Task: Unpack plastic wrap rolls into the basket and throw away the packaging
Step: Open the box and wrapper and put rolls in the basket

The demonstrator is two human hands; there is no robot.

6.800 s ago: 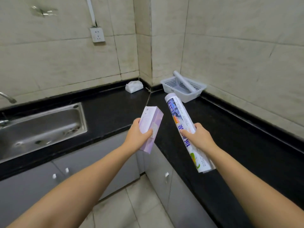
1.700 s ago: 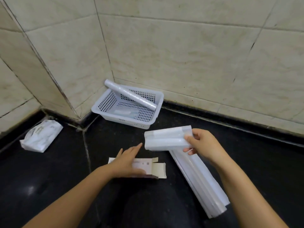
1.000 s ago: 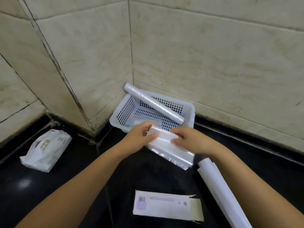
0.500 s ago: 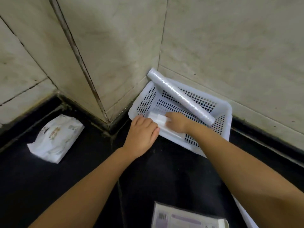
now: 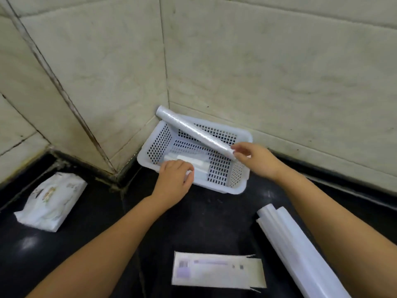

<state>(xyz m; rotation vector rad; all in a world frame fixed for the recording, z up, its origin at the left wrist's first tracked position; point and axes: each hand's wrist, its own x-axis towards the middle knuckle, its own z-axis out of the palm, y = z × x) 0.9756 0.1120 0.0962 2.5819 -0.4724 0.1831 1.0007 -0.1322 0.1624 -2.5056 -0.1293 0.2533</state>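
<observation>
White plastic basket (image 5: 236, 187) is sitting in the back corner of the black counter (image 5: 204, 216), tight against the tiled walls (image 5: 279, 72). One long roll (image 5: 193, 131) is lying across it at a slant, its far end poking over the back-left rim and touching the wall, its near end reaching toward the right rim. The right hand (image 5: 255, 160) is closing loosely around that near end, thumb and forefinger pinching it; the end itself is being covered by the fingertips, so how firm the grip is cannot be told. A flat white packet (image 5: 193, 163) is lying on the basket floor, and the left hand (image 5: 174, 181) is curling over the front rim with its fingers on the packet's near edge; whether it is gripping or only resting there is hidden by the knuckles. What the packet holds is hard to make out through motion blur.

Near the front edge of the counter an opened carton (image 5: 217, 272) is lying flat, its end flap sticking out to the right; its print is too blurred to read. By the right edge, long white tubes (image 5: 296, 250) are lying side by side, partly covered by the right forearm and running out of the frame at the bottom. At the left edge a soft white pack (image 5: 50, 203) is lying well apart from the basket, its label unreadable
</observation>
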